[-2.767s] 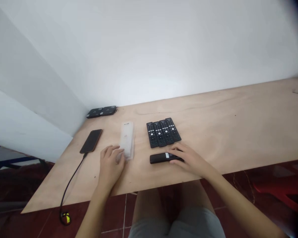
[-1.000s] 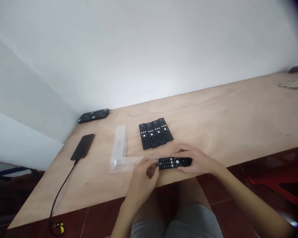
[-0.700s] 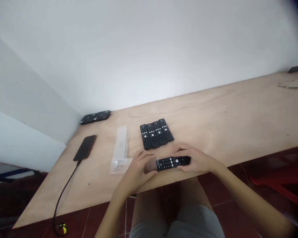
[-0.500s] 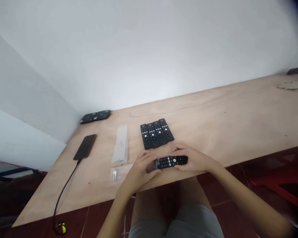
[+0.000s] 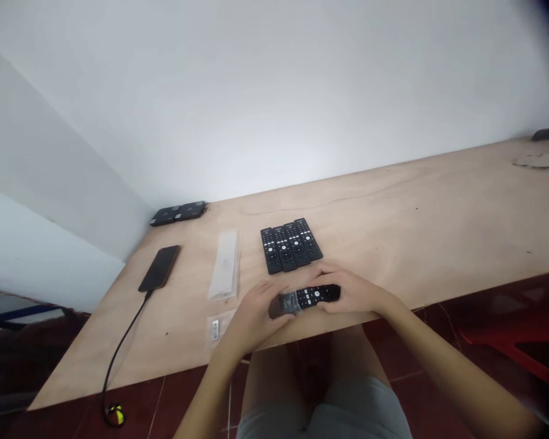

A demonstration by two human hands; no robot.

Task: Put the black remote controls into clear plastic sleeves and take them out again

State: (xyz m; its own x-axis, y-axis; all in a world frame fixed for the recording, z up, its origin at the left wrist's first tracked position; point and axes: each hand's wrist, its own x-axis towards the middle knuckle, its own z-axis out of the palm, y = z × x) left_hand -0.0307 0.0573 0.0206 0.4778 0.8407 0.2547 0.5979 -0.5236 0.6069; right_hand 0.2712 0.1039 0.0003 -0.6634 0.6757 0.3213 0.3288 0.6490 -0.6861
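A black remote control (image 5: 318, 295) lies sideways near the table's front edge, its left part inside a clear plastic sleeve (image 5: 289, 302). My left hand (image 5: 258, 314) is closed around the sleeve at the remote's left end. The right end of the remote is gripped between the thumb and fingers of my right hand (image 5: 350, 291). Just behind my hands, several black remotes (image 5: 290, 246) lie side by side. To the left rests a stack of clear plastic sleeves (image 5: 224, 265), and in front of it a small clear bag (image 5: 215, 330) with a white label.
A phone (image 5: 160, 268) with a black cable (image 5: 121, 347) lies on the wooden table (image 5: 393, 238) at the left. Two black boxes (image 5: 178, 213) sit at the back left corner. A red stool (image 5: 507, 341) stands beyond the table's front edge at right.
The remote has moved left into the sleeve, which now covers more of it. My right hand has shifted slightly left with it. The view has shifted a little.
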